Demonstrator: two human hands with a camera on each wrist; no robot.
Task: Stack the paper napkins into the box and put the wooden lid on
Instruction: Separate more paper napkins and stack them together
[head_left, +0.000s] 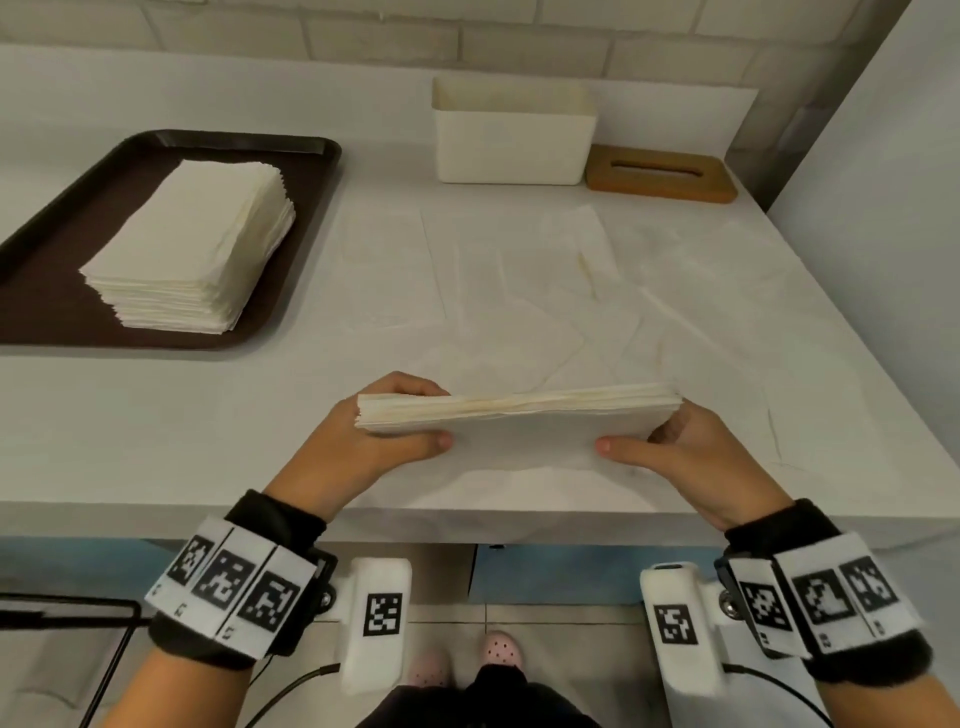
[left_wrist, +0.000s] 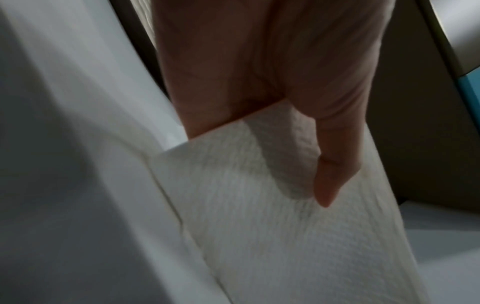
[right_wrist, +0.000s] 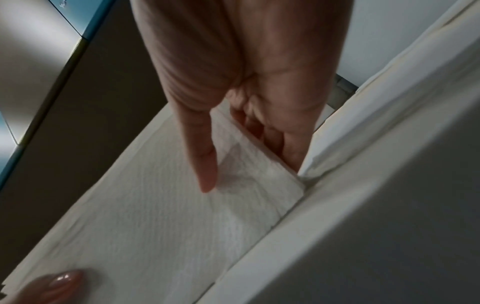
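- Both hands grasp a bundle of paper napkins (head_left: 519, 421) by its short ends, just above the near edge of the white tabletop (head_left: 779, 291), the bundle tipped so its layered edge faces up.
- The left hand (head_left: 374, 441) clamps the bundle's left end, thumb on the near face and fingers curled round the far side; the left wrist view shows the thumb (left_wrist: 330, 181) pressed on the embossed paper.
- The right hand (head_left: 691, 457) mirrors it at the right end, thumb on the near face; in the right wrist view the fingers (right_wrist: 283, 139) tuck behind the bundle's edge.
- A taller stack of napkins (head_left: 192, 244) rests on a dark brown tray (head_left: 47, 306) at the far left.
- Loose single napkins (head_left: 498, 270) lie spread flat on the tabletop between the hands and the box.
- The open white box (head_left: 514, 135) stands at the far side, near the tiled wall.
- The wooden lid (head_left: 662, 174), with a slot in its top, lies flat just right of the box, touching or nearly touching it.
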